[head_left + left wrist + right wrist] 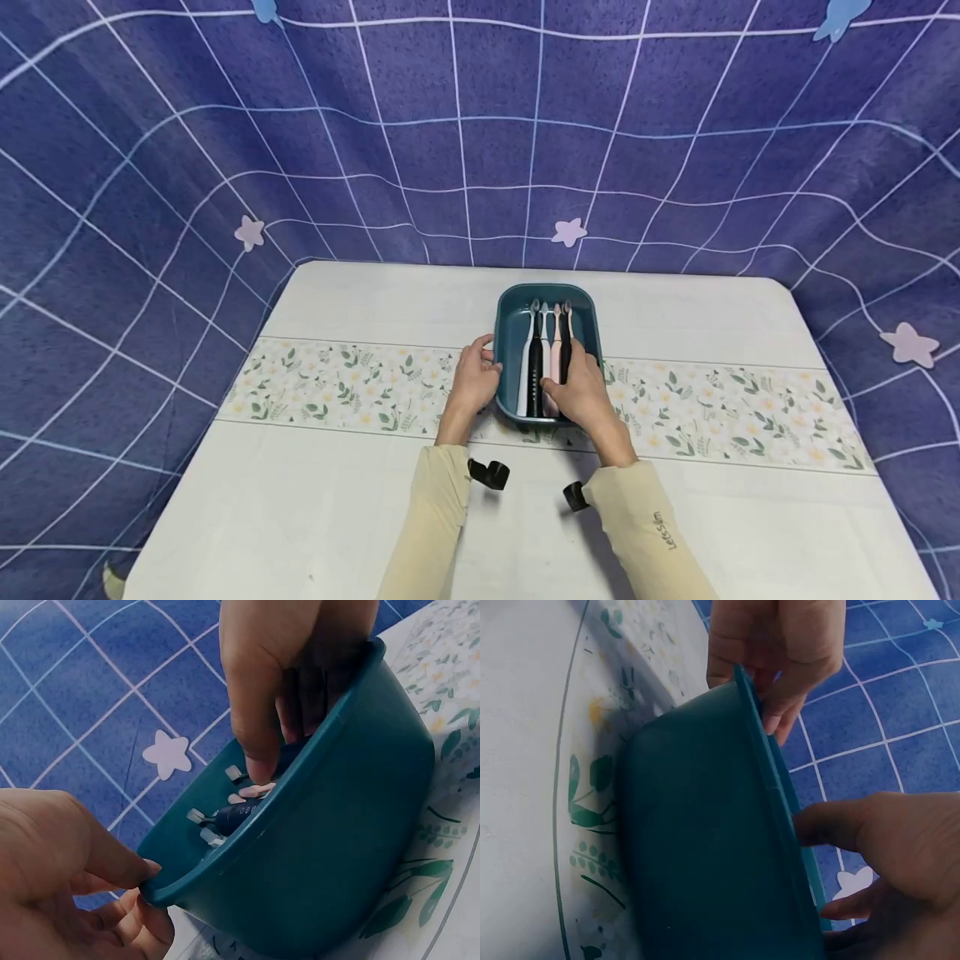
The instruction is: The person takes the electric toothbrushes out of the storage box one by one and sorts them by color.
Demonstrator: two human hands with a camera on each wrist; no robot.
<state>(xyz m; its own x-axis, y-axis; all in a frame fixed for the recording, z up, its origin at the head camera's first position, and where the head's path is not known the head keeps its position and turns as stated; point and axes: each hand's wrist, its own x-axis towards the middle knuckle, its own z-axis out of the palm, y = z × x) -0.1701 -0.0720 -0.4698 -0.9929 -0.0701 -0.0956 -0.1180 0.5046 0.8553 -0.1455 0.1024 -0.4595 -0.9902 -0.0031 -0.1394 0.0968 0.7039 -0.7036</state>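
Observation:
A dark green plastic basin (pixel 504 333) sits on the table with several electric toothbrushes lying side by side inside. A white toothbrush (pixel 523 379) is at the left, beside a black toothbrush (pixel 535 367) with a row of marks down its handle. A pink toothbrush (pixel 556 354) lies further right, next to another black toothbrush (pixel 566 354). My left hand (pixel 476 379) pinches the basin's left rim between thumb and fingers. My right hand (pixel 581 387) reaches over the right wall and holds the right-hand black toothbrush, its handle partly hidden by the fingers.
The white table (pixel 337 508) has a floral strip (pixel 337 387) running across it under the basin. A blue curtain (pixel 420 150) with a grid and stars hangs behind and at both sides. Black camera mounts (pixel 491 475) sit at both wrists.

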